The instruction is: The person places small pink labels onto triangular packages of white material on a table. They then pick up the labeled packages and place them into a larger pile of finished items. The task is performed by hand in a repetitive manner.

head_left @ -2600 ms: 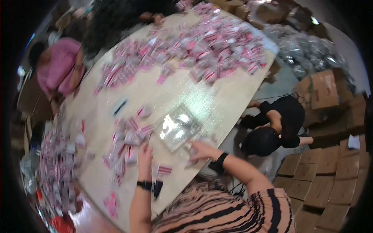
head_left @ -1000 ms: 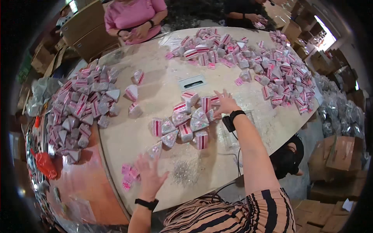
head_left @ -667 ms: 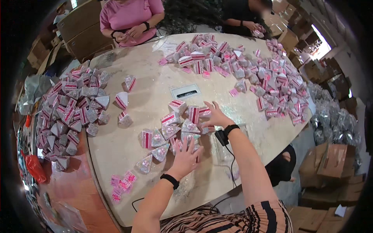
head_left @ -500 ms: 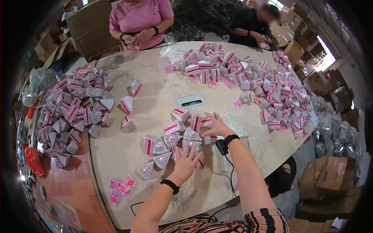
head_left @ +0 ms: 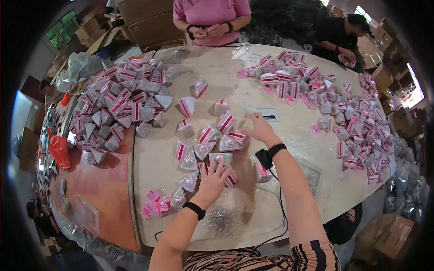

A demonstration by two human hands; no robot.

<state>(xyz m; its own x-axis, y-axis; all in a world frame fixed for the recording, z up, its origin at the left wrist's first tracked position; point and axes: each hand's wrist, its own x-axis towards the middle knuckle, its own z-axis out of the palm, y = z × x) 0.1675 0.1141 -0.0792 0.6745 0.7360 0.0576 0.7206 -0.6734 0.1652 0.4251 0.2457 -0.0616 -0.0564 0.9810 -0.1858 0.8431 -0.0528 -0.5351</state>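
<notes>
Glittery cake-slice ornaments, white-silver wedges with pink bands, form a loose cluster (head_left: pixel 204 149) on the table in front of me. My left hand (head_left: pixel 211 183) spreads its fingers over the near side of this group, touching a slice with a pink band (head_left: pixel 231 179) and partly hiding others. Beyond the cluster's right side is my right hand (head_left: pixel 262 128), thumb and fingers apart, close to a slice (head_left: pixel 237 137); nothing shows in its grasp. One slice (head_left: pixel 263 172) lies apart beneath my right wrist.
Large heaps of similar slices cover the left (head_left: pixel 122 101) and right (head_left: pixel 355 122) of the table (head_left: pixel 158 217). Pink tags (head_left: pixel 158 203) lie near left. A cable (head_left: pixel 282 203) hangs from my right wrist's black device (head_left: pixel 264 159). Two people (head_left: pixel 211 20) work across the table.
My view has swung left, so the scene sits further right. My right hand has drawn off the cluster toward the far side; my left hand stays over the slices.
</notes>
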